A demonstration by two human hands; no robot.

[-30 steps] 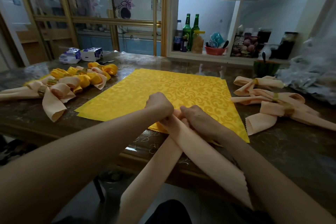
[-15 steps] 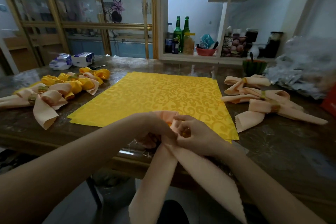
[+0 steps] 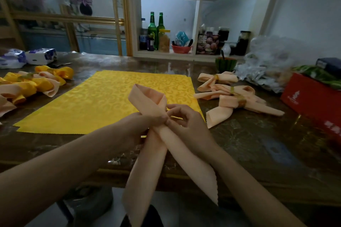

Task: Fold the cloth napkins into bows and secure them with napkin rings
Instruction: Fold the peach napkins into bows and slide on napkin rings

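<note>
Up comes the peach napkin point(image 3: 147, 97) loop since a moment ago, your left hand point(image 3: 145, 125) and right hand point(image 3: 186, 121) pinching its crossing; next, probably, flatten it into bow wings.

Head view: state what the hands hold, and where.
Left hand and right hand both pinch the peach cloth napkin where its strips cross.
</note>
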